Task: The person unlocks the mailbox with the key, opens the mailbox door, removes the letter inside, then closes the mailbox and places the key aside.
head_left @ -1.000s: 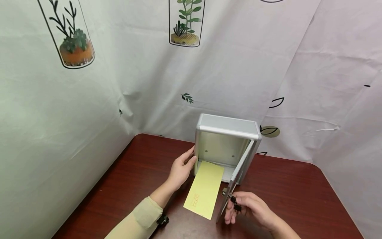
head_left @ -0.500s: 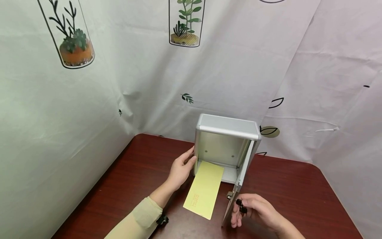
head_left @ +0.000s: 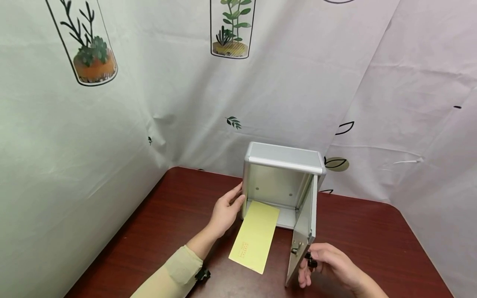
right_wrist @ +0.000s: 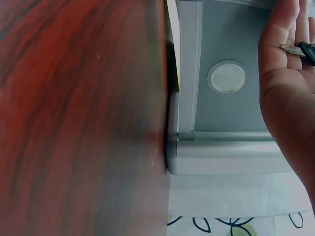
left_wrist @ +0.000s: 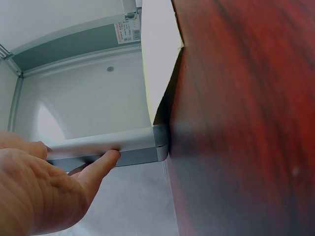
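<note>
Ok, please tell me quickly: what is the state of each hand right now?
Left hand: open, fingers resting against the side of the box.
Right hand: closed, holding the keys at the door.

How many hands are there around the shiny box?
2. The left hand rests against the side of the silver box; the right hand is at the outer side of its open door.

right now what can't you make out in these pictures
Yellow paper: its red print is too small to read, head view.
White label: its print is too small to read, left wrist view.
Key: black head cut off by the right edge, right wrist view.
Door: outer face turned away, hidden by the door itself, head view.
</note>
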Tool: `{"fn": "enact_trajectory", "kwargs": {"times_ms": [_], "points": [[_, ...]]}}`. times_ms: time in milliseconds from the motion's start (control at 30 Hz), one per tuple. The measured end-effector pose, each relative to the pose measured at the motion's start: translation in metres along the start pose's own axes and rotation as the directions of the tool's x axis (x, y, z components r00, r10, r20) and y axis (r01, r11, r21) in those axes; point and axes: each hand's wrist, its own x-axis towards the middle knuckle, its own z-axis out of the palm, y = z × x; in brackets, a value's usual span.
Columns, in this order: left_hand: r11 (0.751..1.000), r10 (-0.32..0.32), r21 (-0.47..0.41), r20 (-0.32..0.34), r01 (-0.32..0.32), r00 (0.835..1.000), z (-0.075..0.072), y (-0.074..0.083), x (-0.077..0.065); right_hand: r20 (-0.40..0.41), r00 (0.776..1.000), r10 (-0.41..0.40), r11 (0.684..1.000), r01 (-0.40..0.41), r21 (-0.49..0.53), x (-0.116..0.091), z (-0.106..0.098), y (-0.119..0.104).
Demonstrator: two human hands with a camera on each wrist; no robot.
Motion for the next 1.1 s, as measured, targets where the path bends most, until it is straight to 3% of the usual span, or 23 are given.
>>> {"fn": "enact_trajectory", "kwargs": {"times_ms": [400, 933, 1100], "points": [[1.0, -0.009, -0.003, -0.005, 0.009, 1.0, 0.001, 0.0, 0.0, 0.077, 0.995, -0.057, 0.997, 0.061, -0.051, -0.007, -0.009, -0.006], [1.0, -0.004, -0.017, 0.015, 0.004, 1.0, 0.0, 0.006, -0.001, 0.122, 0.992, -0.029, 0.999, 0.034, -0.038, -0.01, -0.015, -0.013], [1.0, 0.01, 0.017, 0.008, -0.01, 1.0, -0.004, 0.007, -0.002, 0.121, 0.992, -0.026, 0.998, 0.032, -0.045, -0.01, -0.015, -0.013]]}}
